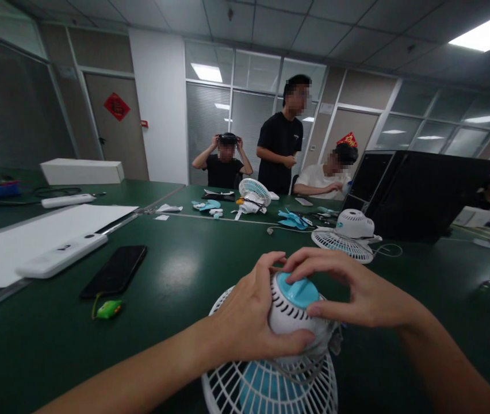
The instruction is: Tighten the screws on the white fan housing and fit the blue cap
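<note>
Fan housing (288,323), lower centre, is being cupped by the half-curled left hand (248,307). Its blue knob (303,294) is being gripped by the right hand (351,287).

Left grip (249,313) cupped, thumb (295,343) extended — right grip (359,287) arched, fingers (314,264) bent, forearms (150,368) converging

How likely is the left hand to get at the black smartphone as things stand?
Probably yes, if it lets go: the left hand is around the white fan housing, but past the fan guard, only green tabletop shows before the black smartphone.
</note>
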A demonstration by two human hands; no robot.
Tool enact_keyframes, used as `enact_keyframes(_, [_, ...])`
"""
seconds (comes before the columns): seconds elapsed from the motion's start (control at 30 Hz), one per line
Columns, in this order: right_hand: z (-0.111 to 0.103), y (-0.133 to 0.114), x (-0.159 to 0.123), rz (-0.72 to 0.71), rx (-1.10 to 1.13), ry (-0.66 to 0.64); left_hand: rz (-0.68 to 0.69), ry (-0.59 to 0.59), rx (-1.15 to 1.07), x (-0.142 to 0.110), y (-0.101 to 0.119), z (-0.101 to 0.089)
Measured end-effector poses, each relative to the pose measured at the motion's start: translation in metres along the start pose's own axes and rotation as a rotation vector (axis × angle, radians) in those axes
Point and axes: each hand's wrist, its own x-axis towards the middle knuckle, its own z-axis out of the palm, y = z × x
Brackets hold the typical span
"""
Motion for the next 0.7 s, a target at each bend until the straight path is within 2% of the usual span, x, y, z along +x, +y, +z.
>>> enact_keyframes(0.23, [0.0,0.003,-0.006,0.0,0.12,0.069,-0.004,0.005,-0.025,0.001,0.002,0.0])
enact_keyframes(0.43, [0.005,0.007,-0.008,0.018,0.04,0.081,0.026,0.012,-0.03,0.002,0.0,0.0])
enact_keyframes(0.7, [0.017,0.017,-0.007,-0.046,0.06,0.143,0.01,0.011,-0.038,0.003,0.001,-0.002])
